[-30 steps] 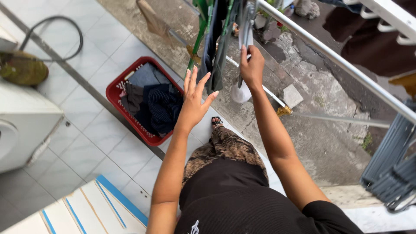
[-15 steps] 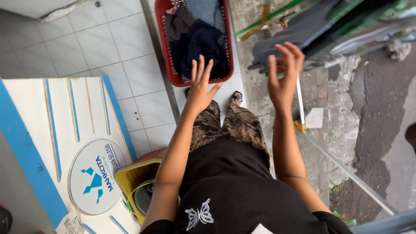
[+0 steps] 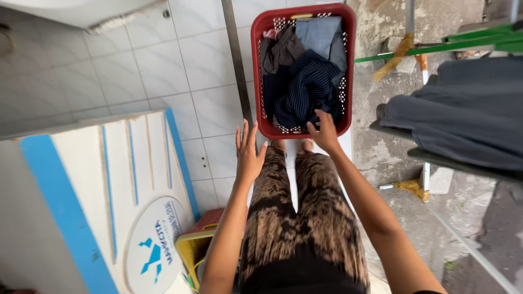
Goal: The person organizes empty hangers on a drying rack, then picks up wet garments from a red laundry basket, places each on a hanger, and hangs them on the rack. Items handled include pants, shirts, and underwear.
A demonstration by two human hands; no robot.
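The red laundry basket [image 3: 303,71] is lying lengthwise, its long axis running away from the fingertips, its near rim just beyond them; the right hand [image 3: 324,132] is reaching forward, fingers half curled, touching the dark striped garment [image 3: 310,90] at that rim; the left hand [image 3: 248,154] is hovering empty, fingers spread wide, over white tile [image 3: 163,71].

Both arms reach forward and down, the left hand [image 3: 248,155] held flat with fingers spread, the right hand [image 3: 324,133] lower, fingers curled downward.
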